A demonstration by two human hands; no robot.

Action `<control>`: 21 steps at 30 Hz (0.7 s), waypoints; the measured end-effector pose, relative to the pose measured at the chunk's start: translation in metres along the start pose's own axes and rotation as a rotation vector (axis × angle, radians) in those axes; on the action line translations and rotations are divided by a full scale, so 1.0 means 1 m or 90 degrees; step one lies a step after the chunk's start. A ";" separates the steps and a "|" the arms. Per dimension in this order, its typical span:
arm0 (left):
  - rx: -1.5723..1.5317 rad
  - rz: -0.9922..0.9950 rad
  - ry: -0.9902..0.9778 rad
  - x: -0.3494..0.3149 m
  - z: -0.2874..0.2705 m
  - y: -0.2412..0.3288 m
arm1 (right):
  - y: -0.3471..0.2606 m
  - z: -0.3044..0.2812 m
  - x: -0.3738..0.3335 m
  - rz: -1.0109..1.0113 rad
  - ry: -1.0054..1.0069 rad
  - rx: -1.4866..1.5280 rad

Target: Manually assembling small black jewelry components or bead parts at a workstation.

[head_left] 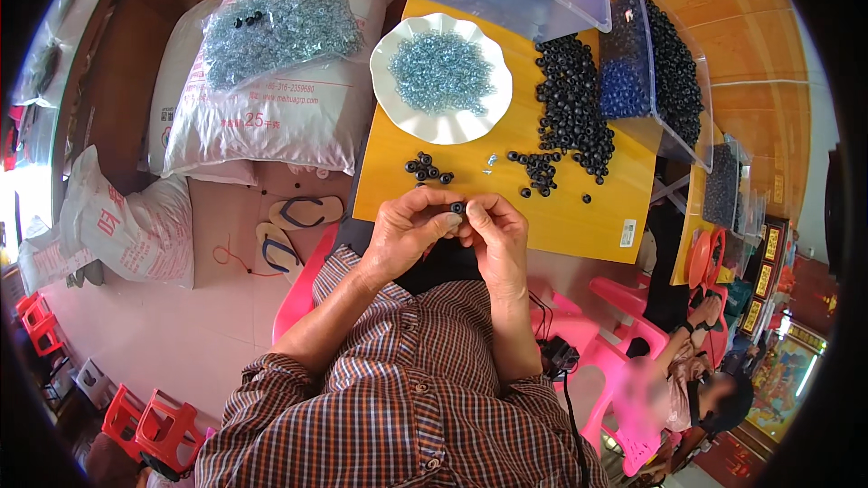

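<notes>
At the near edge of the yellow table my two hands meet, fingers bent and tips together. A small round black plastic part [458, 208] with a hole shows between the thumbs. My left hand [407, 233] pinches it from one side, and my right hand [497, 237] closes on it from the other. Just beyond my left hand lies a little group of similar black parts [429, 167]. A few tiny clear pieces [490, 164] rest on the tabletop. Farther off stands a white scalloped plate [389, 113] heaped with small clear bluish pieces [440, 72].
Loose black parts [574, 108] spread across the table's right side. Clear plastic bins [506, 0] stand behind and right. Large white sacks [271, 117] sit at left, one under a bag of clear pieces [280, 27]. Sandals [294, 217] lie on the floor. Another person [692, 380] sits at right.
</notes>
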State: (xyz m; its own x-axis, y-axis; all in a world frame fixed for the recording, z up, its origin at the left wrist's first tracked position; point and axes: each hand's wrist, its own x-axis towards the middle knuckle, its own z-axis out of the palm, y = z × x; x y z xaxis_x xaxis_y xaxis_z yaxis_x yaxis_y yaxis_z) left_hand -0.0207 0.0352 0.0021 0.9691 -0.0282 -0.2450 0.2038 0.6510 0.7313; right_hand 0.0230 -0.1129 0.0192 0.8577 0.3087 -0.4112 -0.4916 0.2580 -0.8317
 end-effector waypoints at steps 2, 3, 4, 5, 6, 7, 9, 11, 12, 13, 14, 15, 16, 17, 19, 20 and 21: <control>0.030 0.002 0.016 0.000 0.001 -0.002 | 0.001 0.000 -0.001 -0.031 0.027 -0.053; 0.073 0.025 0.022 -0.001 0.001 -0.002 | 0.000 0.001 -0.001 -0.033 0.029 -0.050; 0.115 0.049 0.028 -0.001 0.001 -0.002 | -0.003 0.002 -0.002 -0.029 0.032 -0.109; 0.118 0.048 0.026 -0.001 -0.002 -0.004 | -0.005 0.002 -0.002 -0.026 0.035 -0.169; 0.180 0.060 0.028 0.000 -0.004 -0.007 | -0.006 0.000 -0.002 -0.028 0.038 -0.168; 0.241 0.072 0.030 0.001 -0.005 -0.010 | -0.007 -0.002 -0.002 -0.018 0.033 -0.180; 0.291 0.105 0.033 0.002 -0.003 -0.011 | -0.007 -0.003 -0.003 -0.011 0.032 -0.189; 0.341 0.137 0.034 0.001 0.000 -0.008 | -0.005 -0.003 0.000 -0.002 0.033 -0.227; 0.445 0.158 0.086 0.000 0.002 -0.005 | -0.004 -0.003 0.002 -0.005 0.038 -0.225; 0.548 0.180 0.138 -0.001 0.004 -0.002 | -0.002 -0.002 0.005 -0.009 0.041 -0.223; 0.550 0.180 0.132 -0.002 0.007 0.004 | -0.001 -0.002 0.008 -0.012 0.043 -0.221; 0.583 0.132 0.140 -0.004 0.009 0.012 | 0.001 0.001 0.009 -0.015 0.046 -0.219; 0.615 0.084 0.148 -0.004 0.009 0.016 | 0.003 0.003 0.011 -0.017 0.053 -0.208; 0.617 0.084 0.144 -0.004 0.006 0.015 | 0.005 0.005 0.013 -0.019 0.059 -0.198; 0.682 0.121 0.171 -0.002 -0.003 0.010 | 0.009 0.007 0.017 -0.099 0.058 -0.299; 0.684 0.122 0.170 -0.001 -0.004 0.009 | 0.010 0.008 0.019 -0.179 0.056 -0.402; 0.677 0.150 0.223 0.000 -0.004 0.010 | 0.010 0.011 0.021 -0.180 0.055 -0.400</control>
State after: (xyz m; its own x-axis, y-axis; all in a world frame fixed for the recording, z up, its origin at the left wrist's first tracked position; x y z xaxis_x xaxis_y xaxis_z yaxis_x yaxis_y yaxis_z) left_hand -0.0195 0.0446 0.0066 0.9410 0.3305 -0.0722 0.1976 -0.3638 0.9103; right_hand 0.0347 -0.0940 0.0057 0.9618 0.2265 -0.1539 -0.0898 -0.2701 -0.9586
